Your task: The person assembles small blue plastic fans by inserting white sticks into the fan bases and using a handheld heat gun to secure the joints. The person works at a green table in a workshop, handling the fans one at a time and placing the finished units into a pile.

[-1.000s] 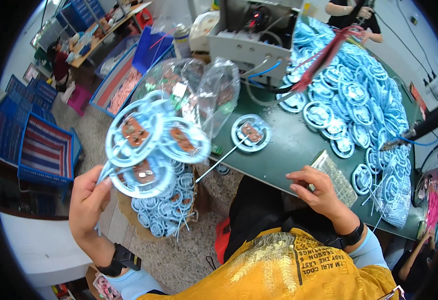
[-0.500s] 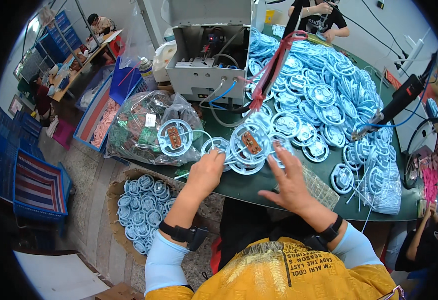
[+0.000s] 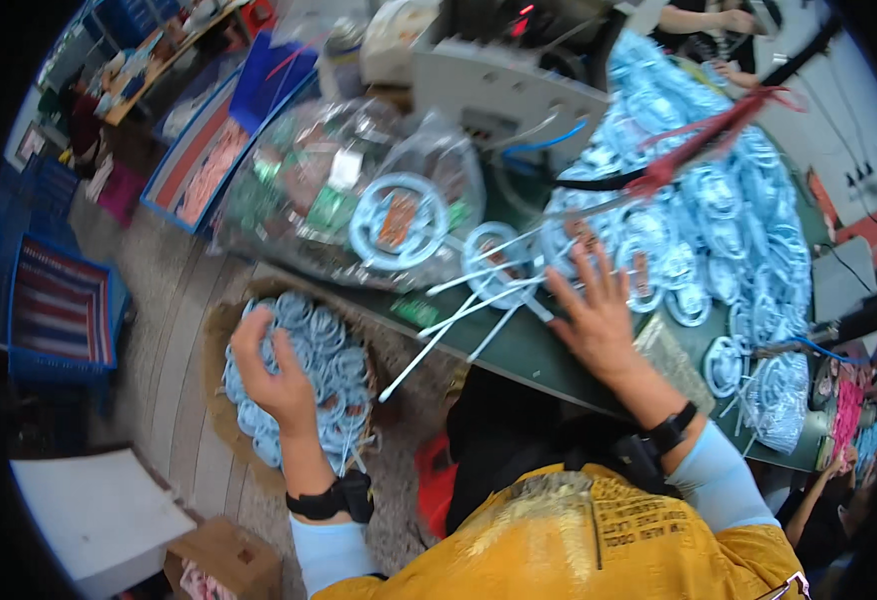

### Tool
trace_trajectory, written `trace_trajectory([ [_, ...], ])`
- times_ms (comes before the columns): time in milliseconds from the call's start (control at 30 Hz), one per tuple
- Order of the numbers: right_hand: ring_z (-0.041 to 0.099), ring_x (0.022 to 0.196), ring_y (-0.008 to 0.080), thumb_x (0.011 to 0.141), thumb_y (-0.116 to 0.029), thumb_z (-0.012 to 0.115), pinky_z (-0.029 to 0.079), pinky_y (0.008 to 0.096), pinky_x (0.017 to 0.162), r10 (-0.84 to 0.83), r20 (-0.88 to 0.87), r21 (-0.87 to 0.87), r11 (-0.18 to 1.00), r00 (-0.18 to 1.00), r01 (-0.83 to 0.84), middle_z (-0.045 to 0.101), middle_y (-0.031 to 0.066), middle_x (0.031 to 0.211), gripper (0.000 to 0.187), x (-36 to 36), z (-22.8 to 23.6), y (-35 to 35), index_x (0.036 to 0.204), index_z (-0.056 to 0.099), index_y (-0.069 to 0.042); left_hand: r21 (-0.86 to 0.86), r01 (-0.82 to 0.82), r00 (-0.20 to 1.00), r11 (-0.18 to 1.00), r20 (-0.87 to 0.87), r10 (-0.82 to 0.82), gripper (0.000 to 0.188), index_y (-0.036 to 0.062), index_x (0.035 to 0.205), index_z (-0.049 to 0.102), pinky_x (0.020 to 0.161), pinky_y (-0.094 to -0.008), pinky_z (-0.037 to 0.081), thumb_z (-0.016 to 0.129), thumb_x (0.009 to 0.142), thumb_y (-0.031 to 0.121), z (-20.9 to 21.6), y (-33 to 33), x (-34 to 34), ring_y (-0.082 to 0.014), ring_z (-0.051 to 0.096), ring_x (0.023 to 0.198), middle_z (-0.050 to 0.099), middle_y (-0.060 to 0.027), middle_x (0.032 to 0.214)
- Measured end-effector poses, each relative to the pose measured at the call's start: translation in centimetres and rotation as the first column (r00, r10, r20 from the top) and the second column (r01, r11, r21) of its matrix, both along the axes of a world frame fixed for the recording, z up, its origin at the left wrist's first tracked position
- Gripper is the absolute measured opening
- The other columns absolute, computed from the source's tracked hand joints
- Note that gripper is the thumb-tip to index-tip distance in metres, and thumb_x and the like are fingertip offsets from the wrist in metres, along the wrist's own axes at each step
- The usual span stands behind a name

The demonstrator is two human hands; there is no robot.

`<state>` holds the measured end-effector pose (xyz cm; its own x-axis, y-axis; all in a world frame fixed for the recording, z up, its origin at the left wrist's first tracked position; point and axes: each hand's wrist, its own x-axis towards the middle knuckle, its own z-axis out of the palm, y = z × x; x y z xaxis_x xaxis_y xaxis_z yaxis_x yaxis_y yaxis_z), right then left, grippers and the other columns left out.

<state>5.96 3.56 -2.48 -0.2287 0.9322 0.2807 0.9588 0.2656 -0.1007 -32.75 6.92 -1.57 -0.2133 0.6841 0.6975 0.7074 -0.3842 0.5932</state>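
My left hand (image 3: 277,370) is over the cardboard box (image 3: 221,425) of pale blue plastic discs (image 3: 304,345). Its thumb and fingers are apart, and nothing shows between them. On the green workbench, my right hand (image 3: 599,315) spreads its fingers over some blue discs, one with a brown circuit board (image 3: 642,275) beside the fingers. Several thin white plastic rods (image 3: 469,312) stick out from near that hand past the bench edge. Another blue disc (image 3: 399,222) with a brown board rests against a clear bag (image 3: 289,190) of circuit boards. Motion blurs parts of the discs.
A grey machine box (image 3: 504,90) with tubes stands at the back. A large heap of blue discs (image 3: 719,215) covers the right of the green bench (image 3: 559,372). A black tool (image 3: 849,325) juts in from the right. Plastic crates (image 3: 64,310) stand left; another person works opposite.
My left hand has gone from the discs on the bench down left to over the box. White rods now jut across the bench edge. My right hand stays by the discs; the view has shifted.
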Motion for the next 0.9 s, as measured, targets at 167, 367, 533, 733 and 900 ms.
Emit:
trace_trajectory([
  [167, 0.018, 0.148, 0.0371, 0.067, -0.012, 0.082, 0.021, 0.0621, 0.111, -0.027, 0.042, 0.041, 0.999, 0.999, 0.025, 0.024, 0.0114, 0.160, 0.087, 0.2, -0.9, -0.2, 0.145, 0.046, -0.025, -0.495, -0.258, 0.887, 0.829, 0.219, 0.407, 0.023, -0.0031, 0.110, 0.064, 0.081, -0.0309, 0.049, 0.062, 0.094, 0.013, -17.1, -3.7, -16.3, -0.0192, 0.064, 0.092, 0.068, -0.0116, 0.101],
  [367, 0.018, 0.148, 0.0364, 0.073, -0.013, 0.078, 0.016, 0.0576, 0.115, -0.008, 0.119, 0.028, 1.000, 0.993, 0.005, 0.024, 0.0124, 0.159, 0.087, 0.2, -0.3, 0.1, 0.149, 0.039, -0.025, -0.945, -0.228, 0.799, 0.235, -0.044, 0.600, 0.045, -0.0055, 0.098, 0.070, 0.078, -0.0418, 0.052, 0.070, 0.086, 0.038, -38.0, -17.7, -24.8, -0.0320, 0.067, 0.084, 0.071, -0.0212, 0.093],
  [533, 0.018, 0.147, 0.0392, 0.073, -0.011, 0.077, 0.013, 0.0560, 0.116, 0.025, 0.162, 0.051, 0.998, 0.986, -0.034, 0.024, 0.0173, 0.158, 0.084, 0.1, -0.5, 0.3, 0.148, 0.039, -0.017, -0.954, -0.198, 0.902, -0.225, -0.267, 0.339, 0.092, -0.0101, 0.106, 0.067, 0.087, -0.0463, 0.050, 0.061, 0.074, 0.077, -36.3, -16.7, -14.5, -0.0429, 0.065, 0.100, 0.067, -0.0286, 0.109],
  [733, 0.017, 0.147, 0.0404, 0.076, -0.009, 0.074, 0.013, 0.0559, 0.116, 0.033, 0.173, 0.047, 0.998, 0.984, -0.042, 0.022, 0.0198, 0.158, 0.083, -0.3, -0.4, 0.4, 0.149, 0.036, -0.014, -0.924, -0.281, 0.865, -0.258, -0.361, 0.348, 0.080, -0.0104, 0.121, 0.057, 0.094, -0.0452, 0.048, 0.074, 0.076, 0.054, -31.8, -13.8, -7.7, -0.0420, 0.060, 0.113, 0.062, -0.0305, 0.119],
  [900, 0.017, 0.147, 0.0410, 0.075, -0.008, 0.073, 0.013, 0.0561, 0.116, 0.073, 0.184, 0.053, 0.995, 0.980, -0.085, 0.021, 0.0198, 0.158, 0.082, -0.3, 0.0, 0.7, 0.149, 0.036, -0.012, -0.996, -0.055, 0.841, -0.066, -0.082, 0.534, 0.036, -0.0073, 0.102, 0.064, 0.081, -0.0448, 0.052, 0.071, 0.079, 0.020, -42.1, -17.5, -14.2, -0.0448, 0.064, 0.097, 0.066, -0.0300, 0.101],
])
